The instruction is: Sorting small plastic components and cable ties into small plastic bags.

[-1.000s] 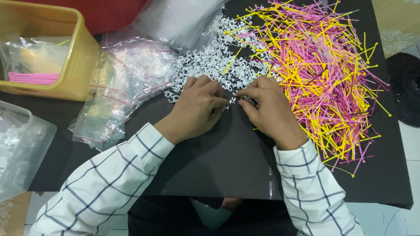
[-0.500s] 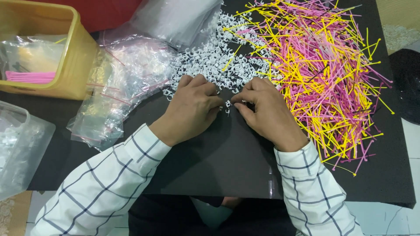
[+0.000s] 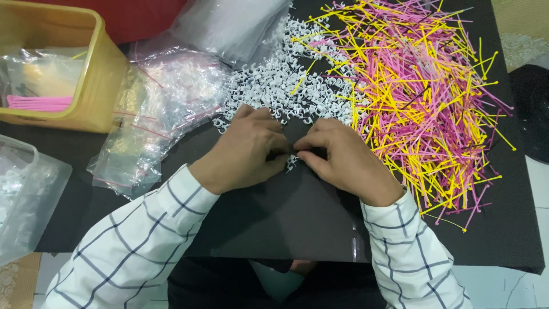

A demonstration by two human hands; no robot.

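Note:
My left hand (image 3: 247, 151) and my right hand (image 3: 344, 160) meet fingertip to fingertip on a black table (image 3: 274, 223). Between the fingertips I pinch small white plastic pieces (image 3: 291, 162); how each hand grips them is partly hidden. Just beyond my hands lies a heap of small white plastic rings (image 3: 280, 86). To the right spreads a big pile of thin pink and yellow sticks (image 3: 412, 97). Both sleeves are white with a dark check.
A stack of clear zip bags (image 3: 154, 114) lies left of my hands. A yellow bin (image 3: 97, 80) with bagged pink sticks stands at the far left, a clear plastic tub (image 3: 23, 194) below it. More clear plastic (image 3: 229, 28) is at the back.
My hands have drawn slightly closer to me and nearer together, still working the small white pieces. The piles have not moved.

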